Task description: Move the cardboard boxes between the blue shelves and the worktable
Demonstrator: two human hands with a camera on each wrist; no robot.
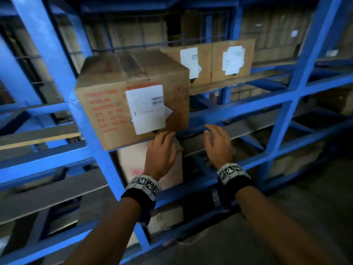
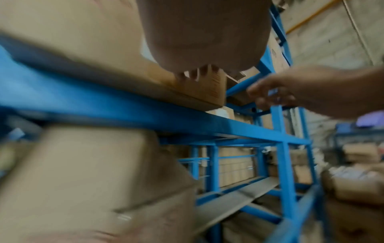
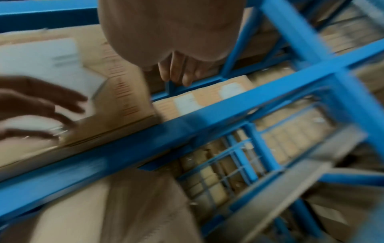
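**One box at the shelf edge, neither hand gripping it**

The blue shelves [image 1: 282,104] fill the head view, and no worktable is seen in any picture, so how many boxes have already been moved cannot be told. Several cardboard boxes are seen resting on the shelves. The nearest cardboard box [image 1: 131,98], marked with red print and a white label [image 1: 146,109], sits on the shelf with its front bottom edge overhanging the blue beam. Two labelled boxes [image 1: 210,63] are set further back on a shelf to the right, and a paler box [image 1: 152,163] stands on the level below.

The left hand [image 1: 161,152] is held just under the near box's front lower edge, its fingers [image 2: 204,70] extended and relaxed; whether the edge is actually touched cannot be told. The right hand [image 1: 217,144] is held apart from the box, to its right, fingers spread and holding nothing.

Whether this box is being placed or collected cannot be judged. At the least, the boxes on the shelves appear left to be handled.
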